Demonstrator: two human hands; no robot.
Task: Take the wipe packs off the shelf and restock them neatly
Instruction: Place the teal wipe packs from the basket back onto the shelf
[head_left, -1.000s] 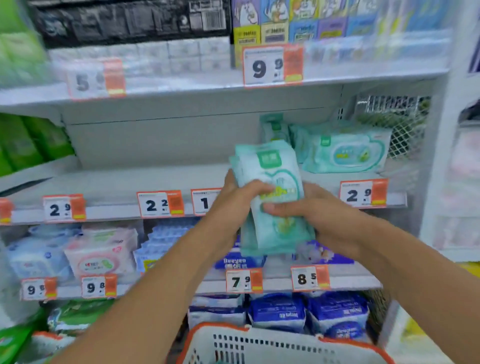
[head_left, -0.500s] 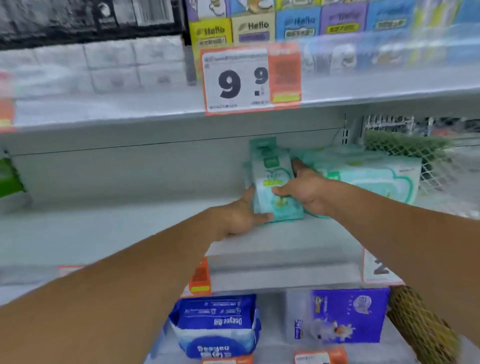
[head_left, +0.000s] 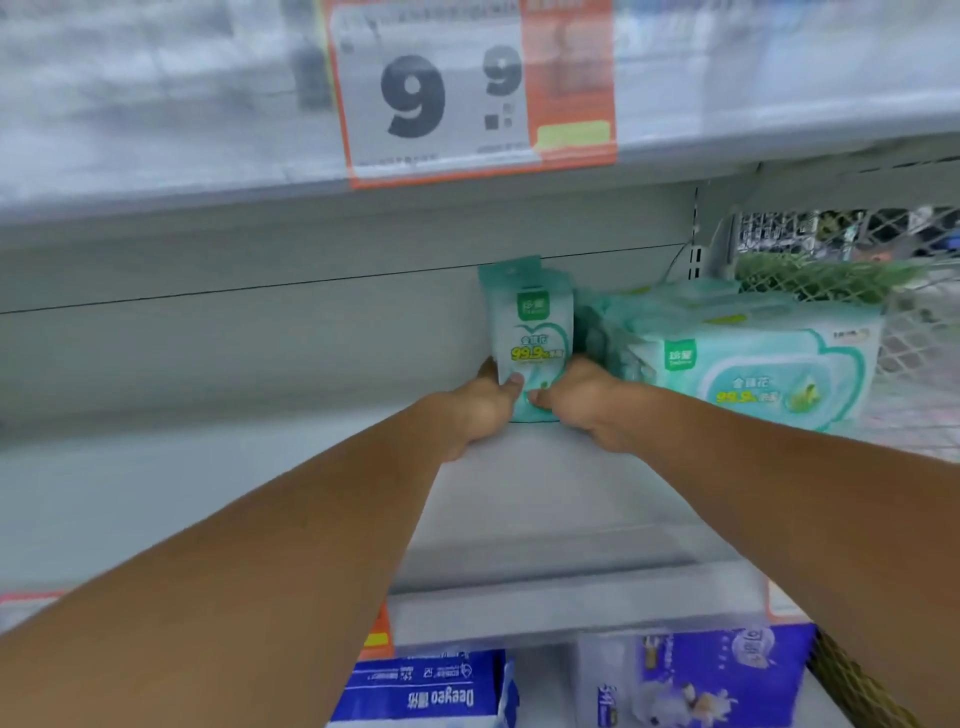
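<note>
A small teal and white wipe pack (head_left: 527, 332) stands upright at the back of the grey shelf (head_left: 545, 499), against the rear wall. My left hand (head_left: 480, 410) grips its lower left side, thumb on the front. My right hand (head_left: 582, 405) grips its lower right side, thumb also on the front. Whether more small packs stand behind it is hidden. Just right of it lies a large wipe pack (head_left: 753, 371) of the same brand, with more packs stacked behind.
The shelf above carries a big 9.9 price tag (head_left: 478, 88) on its edge. White wire mesh (head_left: 852, 244) closes the right end. Blue packs (head_left: 431, 691) and a purple pack (head_left: 717, 675) sit on the shelf below.
Both hands carried the pack up from chest height to the shelf and pushed it back to the rear wall, where it now stands upright. The view moved closer.
</note>
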